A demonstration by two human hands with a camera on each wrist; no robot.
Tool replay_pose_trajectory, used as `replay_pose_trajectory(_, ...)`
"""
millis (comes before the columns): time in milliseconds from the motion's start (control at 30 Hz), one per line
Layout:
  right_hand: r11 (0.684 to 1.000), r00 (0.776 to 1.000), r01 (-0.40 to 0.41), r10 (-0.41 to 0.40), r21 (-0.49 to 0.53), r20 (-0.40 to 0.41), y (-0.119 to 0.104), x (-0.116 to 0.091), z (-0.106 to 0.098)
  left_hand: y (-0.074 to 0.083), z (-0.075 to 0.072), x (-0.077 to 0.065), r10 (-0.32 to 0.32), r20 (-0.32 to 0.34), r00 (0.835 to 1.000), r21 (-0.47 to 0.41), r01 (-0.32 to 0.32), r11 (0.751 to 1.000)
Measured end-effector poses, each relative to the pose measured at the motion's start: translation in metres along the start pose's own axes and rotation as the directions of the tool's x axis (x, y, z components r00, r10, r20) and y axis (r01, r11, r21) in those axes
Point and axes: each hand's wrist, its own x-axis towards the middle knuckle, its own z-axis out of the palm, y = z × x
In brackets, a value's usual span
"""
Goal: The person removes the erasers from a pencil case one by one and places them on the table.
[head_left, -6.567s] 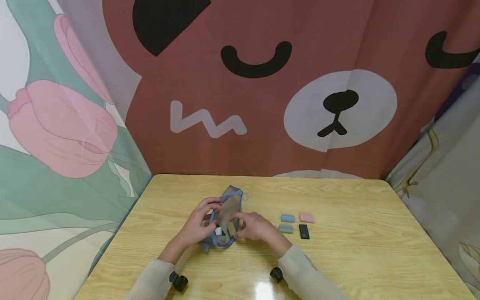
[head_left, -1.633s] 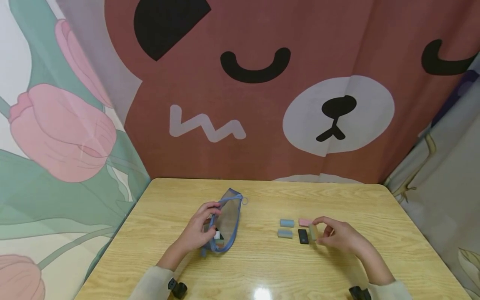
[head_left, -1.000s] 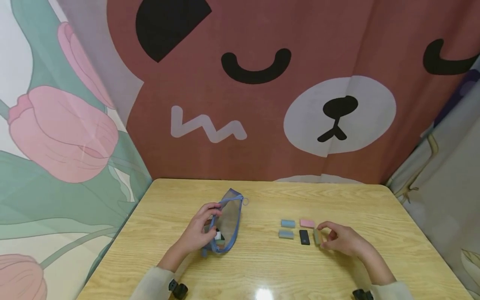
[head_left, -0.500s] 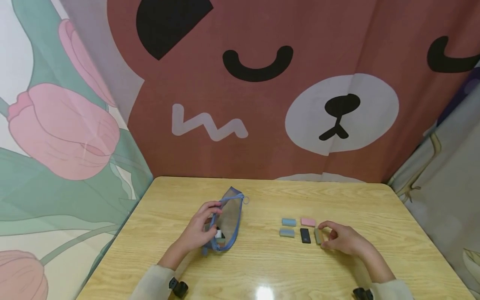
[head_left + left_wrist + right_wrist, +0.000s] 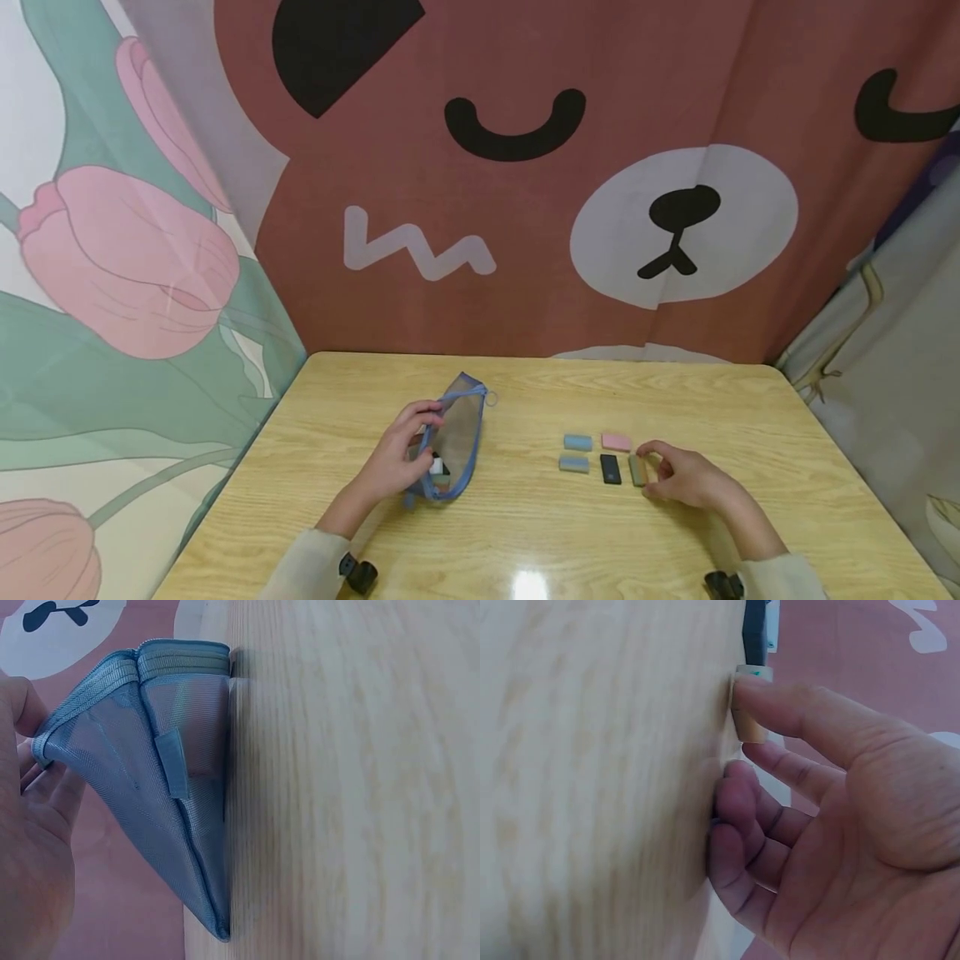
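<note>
My left hand (image 5: 401, 454) grips the rim of a blue mesh zip pouch (image 5: 477, 433), holding its mouth open. Small white, black, green and brown pieces show inside. In the left wrist view the pouch (image 5: 112, 761) stands on the table with the thumb and fingers at its rim. My right hand (image 5: 690, 477) pinches a small green-and-tan block (image 5: 637, 471) between thumb and forefinger, right at the tabletop. The right wrist view shows the thumb on the block (image 5: 748, 727), with the other fingers curled beneath. A black block (image 5: 611, 469) lies just left of it.
Left of the black block lie a blue block (image 5: 577, 442) and a grey-blue block (image 5: 573, 464), one behind the other. A pink block (image 5: 616, 442) lies behind the black one. The wooden table (image 5: 480, 550) meets a bear-print curtain (image 5: 450, 317) at its back edge.
Since the earliest frame my right hand has left the pouch and brought the green-and-tan block right, beside the black one. It has lowered and tilted the block. The left hand stays at the pouch.
</note>
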Motion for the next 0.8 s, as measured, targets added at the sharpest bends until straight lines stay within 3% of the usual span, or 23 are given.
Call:
replay_pose_trajectory(333,0.999,0.999,-0.040,0.040,-0.020,-0.013,-0.011,-0.004,-0.008,0.001,0.000,0.000,0.003,-0.003,1.000,0.003,-0.003,1.000)
replay_pose_trajectory(633,0.997,0.999,0.037,-0.038,0.062,0.010,-0.036,-0.011,-0.012,0.001,-0.001,-0.001,0.003,-0.014,1.000,-0.020,-0.004,1.000)
replay_pose_trajectory(800,0.997,0.998,0.060,-0.060,0.042,0.005,-0.044,-0.010,-0.009,0.000,-0.001,-0.001,0.012,-0.024,1.000,-0.024,-0.013,1.000)
